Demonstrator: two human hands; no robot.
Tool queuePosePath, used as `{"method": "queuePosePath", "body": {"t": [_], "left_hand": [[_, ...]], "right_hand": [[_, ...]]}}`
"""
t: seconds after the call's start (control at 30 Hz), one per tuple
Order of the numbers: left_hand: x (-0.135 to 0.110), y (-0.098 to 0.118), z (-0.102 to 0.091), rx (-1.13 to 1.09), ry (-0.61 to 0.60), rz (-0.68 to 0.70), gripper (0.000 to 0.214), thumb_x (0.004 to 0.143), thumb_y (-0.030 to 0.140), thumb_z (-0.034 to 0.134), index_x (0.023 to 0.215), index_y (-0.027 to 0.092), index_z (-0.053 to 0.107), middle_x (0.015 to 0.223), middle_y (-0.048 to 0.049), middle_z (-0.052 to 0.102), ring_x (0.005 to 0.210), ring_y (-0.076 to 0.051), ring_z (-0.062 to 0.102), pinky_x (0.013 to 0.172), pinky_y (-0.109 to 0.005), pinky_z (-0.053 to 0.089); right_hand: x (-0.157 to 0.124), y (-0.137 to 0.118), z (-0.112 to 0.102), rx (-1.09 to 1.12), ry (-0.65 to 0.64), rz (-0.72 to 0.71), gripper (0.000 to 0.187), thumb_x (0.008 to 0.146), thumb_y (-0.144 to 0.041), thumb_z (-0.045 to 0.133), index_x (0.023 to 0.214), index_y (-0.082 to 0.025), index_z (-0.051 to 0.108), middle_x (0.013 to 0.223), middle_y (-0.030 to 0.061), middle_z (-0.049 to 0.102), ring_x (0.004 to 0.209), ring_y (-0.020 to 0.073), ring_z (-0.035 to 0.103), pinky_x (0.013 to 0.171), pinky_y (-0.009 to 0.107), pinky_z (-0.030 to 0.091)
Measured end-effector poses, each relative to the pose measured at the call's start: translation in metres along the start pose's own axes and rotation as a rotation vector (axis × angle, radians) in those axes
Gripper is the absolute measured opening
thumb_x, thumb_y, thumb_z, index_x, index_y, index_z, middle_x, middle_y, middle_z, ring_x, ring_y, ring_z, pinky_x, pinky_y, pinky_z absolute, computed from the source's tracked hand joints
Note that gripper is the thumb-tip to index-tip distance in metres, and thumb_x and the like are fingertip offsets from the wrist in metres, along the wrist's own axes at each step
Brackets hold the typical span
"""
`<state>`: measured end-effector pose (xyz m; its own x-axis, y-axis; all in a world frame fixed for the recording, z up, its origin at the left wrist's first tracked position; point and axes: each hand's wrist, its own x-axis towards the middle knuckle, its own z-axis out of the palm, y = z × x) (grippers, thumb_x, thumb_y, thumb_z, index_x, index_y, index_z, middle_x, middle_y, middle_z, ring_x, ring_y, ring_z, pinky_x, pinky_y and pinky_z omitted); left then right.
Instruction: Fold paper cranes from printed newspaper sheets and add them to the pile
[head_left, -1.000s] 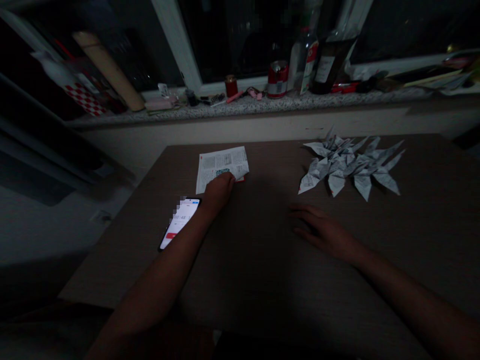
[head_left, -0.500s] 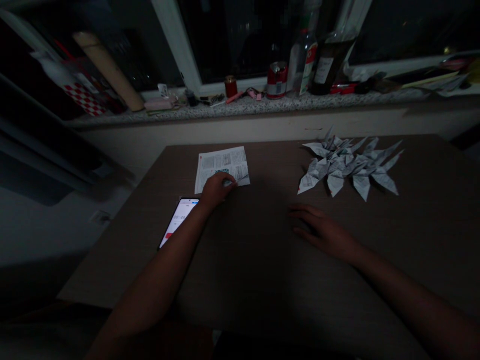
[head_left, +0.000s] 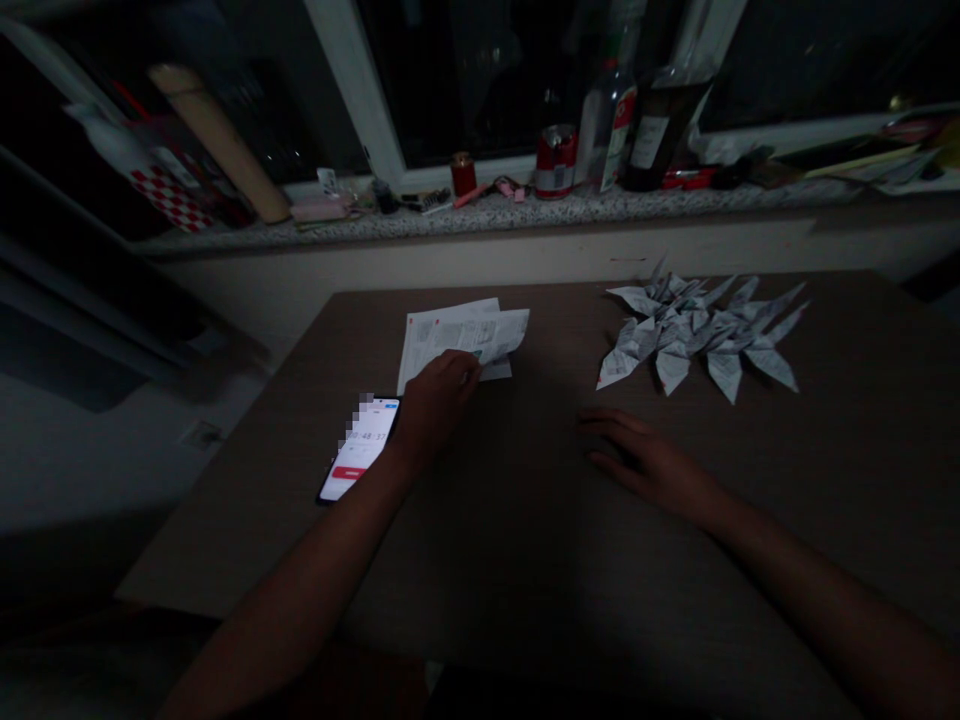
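Pinched in my left hand (head_left: 442, 400) is a printed paper sheet (head_left: 501, 333), its near edge lifted and its right side curling up. Beneath it, at least one more printed sheet (head_left: 414, 345) lies flat on the table. My right hand (head_left: 637, 458) rests low over the tabletop with its fingers stretched out, holding nothing. Beyond that hand stands a cluster of several folded paper cranes (head_left: 694, 335), made of similar printed paper and crowded together.
A lit phone (head_left: 364, 450) showing a timer lies beside my left forearm on the brown table (head_left: 510, 560). Along the granite windowsill (head_left: 420, 222) behind stand a red can (head_left: 555, 160), a small red jar (head_left: 463, 175), bottles (head_left: 651, 140) and a rolling pin (head_left: 217, 140).
My left hand has raised the top sheet and drawn it slightly to the right, separating it from the paper below. My right hand and the cranes stay where they were.
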<state>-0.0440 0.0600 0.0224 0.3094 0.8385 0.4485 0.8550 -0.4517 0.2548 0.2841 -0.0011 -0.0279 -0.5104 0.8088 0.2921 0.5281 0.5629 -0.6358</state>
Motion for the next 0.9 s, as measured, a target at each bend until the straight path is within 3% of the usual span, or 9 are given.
{"method": "queuePosePath", "body": {"t": [0.07, 0.2, 0.37, 0.43, 0.6, 0.73, 0.83, 0.9], "left_hand": [[-0.009, 0.011, -0.007, -0.032, -0.012, 0.062, 0.016, 0.107, 0.026, 0.052, 0.114, 0.021, 0.065, 0.119, -0.0065, 0.07, 0.11, -0.019, 0.067, 0.094, -0.029, 0.052], [-0.029, 0.028, -0.017, -0.116, -0.162, 0.147, 0.019, 0.108, 0.028, 0.05, 0.118, 0.022, 0.066, 0.121, -0.0061, 0.071, 0.112, -0.019, 0.068, 0.098, -0.032, 0.053], [-0.057, 0.033, -0.012, -0.244, -0.381, 0.248, 0.019, 0.108, 0.029, 0.052, 0.117, 0.025, 0.068, 0.123, -0.0047, 0.071, 0.111, -0.018, 0.069, 0.093, -0.031, 0.055], [-0.065, 0.033, -0.009, -0.267, -0.453, 0.298, 0.018, 0.108, 0.028, 0.053, 0.117, 0.025, 0.068, 0.123, -0.0043, 0.071, 0.109, -0.017, 0.069, 0.089, -0.029, 0.056], [-0.07, 0.037, -0.011, -0.415, -0.549, 0.384, 0.015, 0.104, 0.032, 0.061, 0.114, 0.023, 0.068, 0.123, -0.0054, 0.071, 0.109, -0.018, 0.07, 0.093, -0.031, 0.056], [-0.06, 0.042, -0.016, -0.431, -0.515, 0.305, 0.028, 0.103, 0.041, 0.061, 0.125, 0.024, 0.064, 0.129, -0.0058, 0.069, 0.119, -0.021, 0.066, 0.102, -0.037, 0.055], [-0.044, 0.039, -0.01, -0.243, -0.343, 0.11, 0.037, 0.109, 0.04, 0.048, 0.142, 0.024, 0.055, 0.145, -0.0084, 0.061, 0.132, -0.023, 0.059, 0.111, -0.041, 0.05], [-0.034, 0.033, -0.002, -0.063, -0.266, 0.041, 0.048, 0.11, 0.041, 0.043, 0.152, 0.018, 0.046, 0.153, -0.014, 0.054, 0.142, -0.027, 0.051, 0.118, -0.046, 0.044]], "right_hand": [[0.001, -0.002, -0.002, 0.022, 0.027, 0.018, 0.032, 0.102, -0.034, 0.057, 0.133, -0.028, 0.062, 0.14, 0.0107, 0.066, 0.131, 0.0293, 0.063, 0.111, 0.052, 0.052], [0.003, -0.007, -0.009, 0.019, 0.166, 0.066, 0.028, 0.103, -0.036, 0.055, 0.129, -0.028, 0.063, 0.132, 0.0109, 0.069, 0.125, 0.0303, 0.066, 0.109, 0.054, 0.053], [0.002, -0.013, -0.017, -0.054, 0.294, 0.057, 0.025, 0.104, -0.037, 0.054, 0.124, -0.028, 0.064, 0.126, 0.0119, 0.069, 0.121, 0.032, 0.066, 0.106, 0.055, 0.054], [0.0, -0.015, -0.017, -0.085, 0.257, 0.019, 0.028, 0.104, -0.035, 0.054, 0.13, -0.028, 0.063, 0.132, 0.0124, 0.068, 0.125, 0.032, 0.065, 0.107, 0.055, 0.054], [-0.002, -0.017, -0.006, -0.15, 0.022, -0.125, 0.045, 0.105, -0.03, 0.054, 0.15, -0.028, 0.052, 0.158, 0.0124, 0.053, 0.145, 0.032, 0.05, 0.115, 0.058, 0.048], [-0.003, -0.015, 0.002, -0.196, -0.121, -0.195, 0.051, 0.105, -0.029, 0.053, 0.156, -0.025, 0.047, 0.164, 0.0137, 0.045, 0.15, 0.0315, 0.044, 0.116, 0.057, 0.048], [-0.004, -0.014, 0.002, -0.209, -0.171, -0.219, 0.047, 0.105, -0.028, 0.054, 0.152, -0.028, 0.053, 0.161, 0.0107, 0.05, 0.149, 0.0312, 0.045, 0.118, 0.059, 0.045], [-0.004, -0.014, 0.0, -0.216, -0.172, -0.21, 0.046, 0.104, -0.029, 0.056, 0.151, -0.029, 0.054, 0.158, 0.0098, 0.054, 0.147, 0.0311, 0.048, 0.118, 0.059, 0.045]]}}
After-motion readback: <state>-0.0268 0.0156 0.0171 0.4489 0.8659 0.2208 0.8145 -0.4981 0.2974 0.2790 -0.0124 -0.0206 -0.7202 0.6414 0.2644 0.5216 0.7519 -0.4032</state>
